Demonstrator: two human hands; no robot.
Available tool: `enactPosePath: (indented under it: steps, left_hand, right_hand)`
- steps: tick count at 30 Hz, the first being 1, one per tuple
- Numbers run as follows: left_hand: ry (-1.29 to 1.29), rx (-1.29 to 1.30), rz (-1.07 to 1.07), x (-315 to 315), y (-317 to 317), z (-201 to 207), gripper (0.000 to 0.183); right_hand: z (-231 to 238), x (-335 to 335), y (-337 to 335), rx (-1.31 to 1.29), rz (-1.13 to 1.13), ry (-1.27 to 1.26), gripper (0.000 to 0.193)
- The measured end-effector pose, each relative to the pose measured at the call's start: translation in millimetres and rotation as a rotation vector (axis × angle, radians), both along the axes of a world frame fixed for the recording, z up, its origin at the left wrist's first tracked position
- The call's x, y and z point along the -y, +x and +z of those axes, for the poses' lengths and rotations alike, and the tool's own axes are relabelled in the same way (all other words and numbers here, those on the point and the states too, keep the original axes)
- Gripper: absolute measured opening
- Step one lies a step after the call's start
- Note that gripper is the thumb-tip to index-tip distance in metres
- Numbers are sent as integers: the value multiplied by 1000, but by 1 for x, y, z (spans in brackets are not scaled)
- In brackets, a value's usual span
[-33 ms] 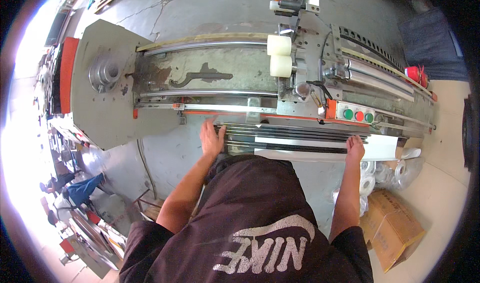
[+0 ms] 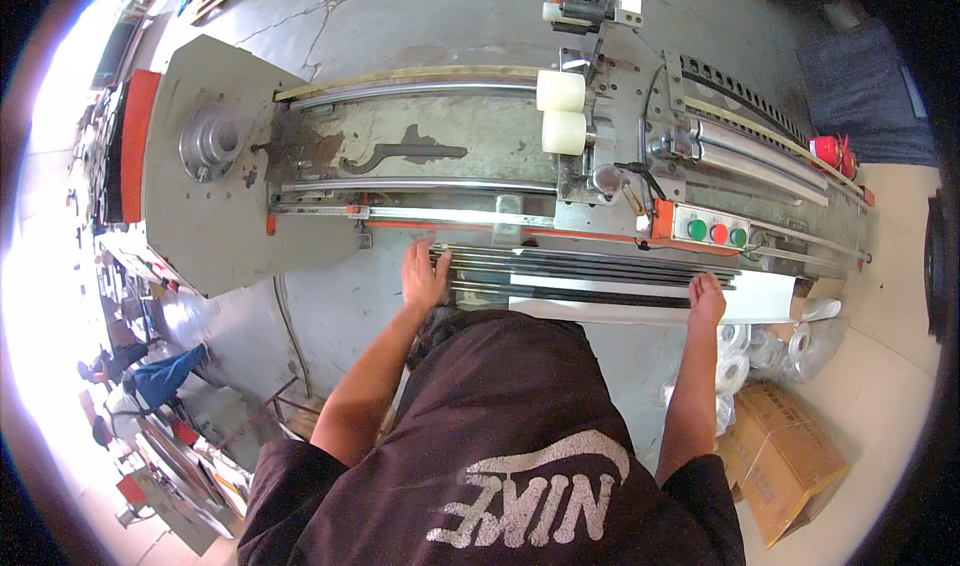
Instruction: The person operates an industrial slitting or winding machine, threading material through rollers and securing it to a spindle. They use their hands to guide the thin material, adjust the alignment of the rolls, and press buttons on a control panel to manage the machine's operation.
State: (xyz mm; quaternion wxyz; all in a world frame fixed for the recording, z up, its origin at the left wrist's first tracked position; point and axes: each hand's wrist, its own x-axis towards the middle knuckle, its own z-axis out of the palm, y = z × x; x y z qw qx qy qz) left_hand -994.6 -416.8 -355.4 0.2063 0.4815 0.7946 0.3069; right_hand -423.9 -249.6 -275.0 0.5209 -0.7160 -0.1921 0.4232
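Several long, thin dark rods [image 2: 590, 267] lie side by side across the front of my body, just before the machine's near edge. At their left ends is my left hand [image 2: 426, 278], its fingers closed around them and the thumb on the near side. My right hand [image 2: 706, 299] grips the rods close to their right ends, fingers bent over them. Beneath the rods, toward the right, a white sheet or panel [image 2: 765, 299] shows. The undersides of both grips are hidden.
Beyond the rods stands a long machine with rails [image 2: 420, 188], white rollers [image 2: 562, 132] and a button box [image 2: 712, 229]. A hook wrench [image 2: 415, 152] lies on its bed. Plastic-wrapped rolls [image 2: 733, 371] and a cardboard box [image 2: 785, 461] are at right.
My right hand has shifted very slightly left along the rods. My left hand stays at the rods' left ends with hardly any movement.
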Motion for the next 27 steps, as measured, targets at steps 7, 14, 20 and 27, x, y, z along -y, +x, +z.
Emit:
enactPosePath:
  steps: [7,14,20,27]
  left_hand:
    - [-110,304,11,0,-20,-22,47]
    - [-295,482,190,42,-38,-55,49]
    - [-314,481,5,46,-42,-23,51]
    - [99,200,66,48,-27,9,36]
  right_hand:
    - [19,56,-106,78,348,-65,30]
    - [19,101,-244,573,1087,73,22]
    - [5,106,-307,1044,1440,342,26]
    - [10,90,-313,1204,1623,493,23]
